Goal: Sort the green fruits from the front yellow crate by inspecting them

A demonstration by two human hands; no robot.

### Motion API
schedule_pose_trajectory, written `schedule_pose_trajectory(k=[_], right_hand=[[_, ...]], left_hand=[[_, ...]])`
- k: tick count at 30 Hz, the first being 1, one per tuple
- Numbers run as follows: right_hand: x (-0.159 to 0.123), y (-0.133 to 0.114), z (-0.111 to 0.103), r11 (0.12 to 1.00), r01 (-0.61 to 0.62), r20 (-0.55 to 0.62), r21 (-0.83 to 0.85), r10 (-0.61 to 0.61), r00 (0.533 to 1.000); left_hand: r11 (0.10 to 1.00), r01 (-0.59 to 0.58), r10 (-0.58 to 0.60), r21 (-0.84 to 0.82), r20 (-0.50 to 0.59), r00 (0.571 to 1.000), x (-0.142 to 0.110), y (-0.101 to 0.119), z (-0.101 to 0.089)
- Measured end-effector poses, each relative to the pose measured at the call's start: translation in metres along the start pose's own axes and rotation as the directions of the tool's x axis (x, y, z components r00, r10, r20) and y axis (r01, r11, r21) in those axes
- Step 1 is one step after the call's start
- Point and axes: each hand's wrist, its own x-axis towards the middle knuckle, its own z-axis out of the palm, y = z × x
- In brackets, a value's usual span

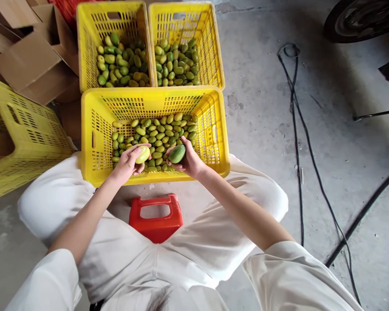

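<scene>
My left hand is closed around a pale yellow-green oval fruit that looks like a small mango. In my right hand sits a darker green fruit of the same shape, with the fingers wrapped round it. Both hands are over the front part of a yellow plastic crate, held a little apart from each other. Many green and yellowish fruits lie on the bottom of this crate, partly hidden by my hands.
Behind stand two more yellow crates holding similar fruits. Another yellow crate and cardboard boxes are at the left. A red plastic stool is between my legs. Black cables and a wheel are at the right.
</scene>
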Motion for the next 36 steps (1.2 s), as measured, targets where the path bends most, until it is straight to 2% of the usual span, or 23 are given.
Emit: schedule_pose_trajectory(k=[3, 7, 12, 18, 22, 26, 32, 36], right_hand=[[0.002, 0.001, -0.003, 0.996, -0.063, -0.042, 0.057, 0.066, 0.997], [0.004, 0.004, -0.005, 0.989, -0.102, -0.077, 0.107, 0.111, 0.991], [0.007, 0.008, -0.008, 0.996, -0.08, 0.003, 0.05, 0.08, 0.997], [0.007, 0.012, -0.006, 0.999, 0.022, 0.039, 0.045, -0.023, 0.999], [0.003, 0.012, -0.002, 0.995, 0.1, 0.088, 0.025, -0.102, 0.991], [0.0, 0.012, 0.0, 0.984, 0.177, 0.126, -0.007, -0.175, 0.977], [0.003, 0.014, -0.004, 0.932, 0.345, 0.204, -0.115, -0.318, 0.926], [0.007, 0.016, -0.005, 0.83, 0.482, 0.232, -0.281, -0.429, 0.873]], left_hand=[[0.994, 0.101, -0.102, -0.042, -0.014, 0.995, 0.007, -0.002, -0.001], [0.961, 0.249, -0.254, -0.121, -0.029, 0.967, 0.013, -0.004, -0.004], [0.935, 0.311, -0.318, -0.171, -0.013, 0.948, 0.013, -0.005, -0.004], [0.954, 0.224, -0.221, -0.202, 0.037, 0.975, 0.01, -0.01, -0.005], [0.981, 0.174, -0.163, -0.086, 0.128, 0.978, 0.006, -0.015, -0.009], [1.0, 0.012, -0.015, 0.021, 0.169, 0.986, 0.007, -0.021, -0.01], [0.981, -0.191, 0.183, 0.043, 0.152, 0.971, 0.015, -0.023, -0.016], [0.956, -0.265, 0.246, 0.128, 0.144, 0.958, 0.015, -0.022, -0.02]])
